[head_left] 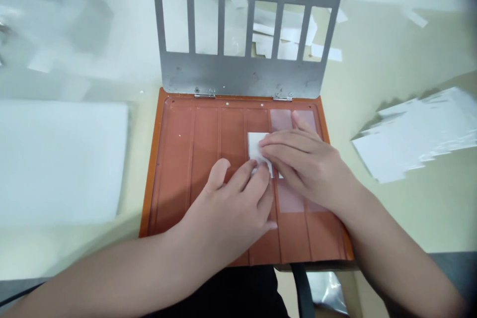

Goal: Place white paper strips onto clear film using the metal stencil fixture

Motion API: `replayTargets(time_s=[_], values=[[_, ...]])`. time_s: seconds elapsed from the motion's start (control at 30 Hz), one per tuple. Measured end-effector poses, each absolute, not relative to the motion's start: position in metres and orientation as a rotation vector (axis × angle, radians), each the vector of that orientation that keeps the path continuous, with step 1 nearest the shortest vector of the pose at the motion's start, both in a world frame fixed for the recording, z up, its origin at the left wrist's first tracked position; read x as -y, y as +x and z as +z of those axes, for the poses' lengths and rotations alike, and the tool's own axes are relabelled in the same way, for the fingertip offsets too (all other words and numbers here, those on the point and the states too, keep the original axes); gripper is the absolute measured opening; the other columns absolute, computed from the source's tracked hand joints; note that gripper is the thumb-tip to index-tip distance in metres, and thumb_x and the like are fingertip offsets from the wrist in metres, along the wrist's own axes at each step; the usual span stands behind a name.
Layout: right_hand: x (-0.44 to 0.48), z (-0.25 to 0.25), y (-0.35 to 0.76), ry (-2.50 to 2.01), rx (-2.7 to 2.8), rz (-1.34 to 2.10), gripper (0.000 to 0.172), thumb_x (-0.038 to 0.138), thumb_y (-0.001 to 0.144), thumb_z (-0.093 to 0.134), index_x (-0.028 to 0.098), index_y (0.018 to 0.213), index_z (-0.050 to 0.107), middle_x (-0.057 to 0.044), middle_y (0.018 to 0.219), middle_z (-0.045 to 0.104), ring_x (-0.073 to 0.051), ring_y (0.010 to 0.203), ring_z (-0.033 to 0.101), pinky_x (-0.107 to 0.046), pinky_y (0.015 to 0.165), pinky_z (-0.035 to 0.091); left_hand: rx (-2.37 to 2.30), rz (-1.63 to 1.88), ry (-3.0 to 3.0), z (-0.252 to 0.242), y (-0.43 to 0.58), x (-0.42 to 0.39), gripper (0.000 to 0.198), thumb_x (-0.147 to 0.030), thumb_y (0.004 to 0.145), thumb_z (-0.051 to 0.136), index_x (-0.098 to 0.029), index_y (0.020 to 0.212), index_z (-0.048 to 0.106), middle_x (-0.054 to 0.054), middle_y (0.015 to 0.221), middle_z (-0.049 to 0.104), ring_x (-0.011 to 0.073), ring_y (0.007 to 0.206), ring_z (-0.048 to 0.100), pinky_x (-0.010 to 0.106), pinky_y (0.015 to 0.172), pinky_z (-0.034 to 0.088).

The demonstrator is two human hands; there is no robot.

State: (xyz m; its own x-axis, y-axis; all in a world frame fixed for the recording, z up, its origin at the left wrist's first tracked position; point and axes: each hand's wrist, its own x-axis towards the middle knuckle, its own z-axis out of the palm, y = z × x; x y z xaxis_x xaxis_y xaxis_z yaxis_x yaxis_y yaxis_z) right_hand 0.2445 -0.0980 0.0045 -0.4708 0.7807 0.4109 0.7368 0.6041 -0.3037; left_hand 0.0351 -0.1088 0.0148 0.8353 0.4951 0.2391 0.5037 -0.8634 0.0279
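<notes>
Apparently the card (256, 144) is being squared up on the tray (175, 159), near its middle; left hand (231, 208) and right hand (315, 161) touch fingertips to it (pinching or pressing, I cannot tell); next calls for aligned edges; bare tray opens leftward, raised lid (238, 74) bounds the far side

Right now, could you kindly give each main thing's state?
Windowed metal lid, raised open
Orange ribbed base, flat
White card, flat, partly covered
Translucent strips, partly hidden
Left hand, fingertips at card
Right hand, fingertips on card
White card pile, fanned out
White sheeting at left, flat
</notes>
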Motion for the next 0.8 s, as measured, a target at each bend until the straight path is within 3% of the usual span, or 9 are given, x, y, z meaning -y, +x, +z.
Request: replayTargets(time_s=[0.47, 0.8], values=[[0.1026, 0.0078, 0.2458, -1.216, 2.389, 0.106, 0.023, 0.004, 0.096, 0.049, 0.016, 0.103, 0.068, -0.007, 0.103, 0.075, -0.019, 0.102, 0.071, -0.053, 0.119, 0.042, 0.847, -0.365, -2.992, 0.0153, 0.0367, 0.1107, 0.043, -0.042, 0.103, 0.048, -0.009, 0.124, 0.067, 0.008, 0.126, 0.071, 0.023, 0.118, 0.059, 0.046, 0.089, 0.037], [0.103, 0.0077, 0.2465, -1.225, 2.403, 0.124, 0.025, 0.007, 0.098, 0.047, 0.02, 0.106, 0.066, -0.005, 0.106, 0.075, -0.019, 0.104, 0.071, -0.051, 0.11, 0.051, 0.855, -0.357, -3.003, 0.0174, 0.0366, 0.1119, 0.041, -0.037, 0.107, 0.041, -0.011, 0.124, 0.067, 0.007, 0.127, 0.071, 0.0222, 0.119, 0.058, 0.046, 0.089, 0.036]])
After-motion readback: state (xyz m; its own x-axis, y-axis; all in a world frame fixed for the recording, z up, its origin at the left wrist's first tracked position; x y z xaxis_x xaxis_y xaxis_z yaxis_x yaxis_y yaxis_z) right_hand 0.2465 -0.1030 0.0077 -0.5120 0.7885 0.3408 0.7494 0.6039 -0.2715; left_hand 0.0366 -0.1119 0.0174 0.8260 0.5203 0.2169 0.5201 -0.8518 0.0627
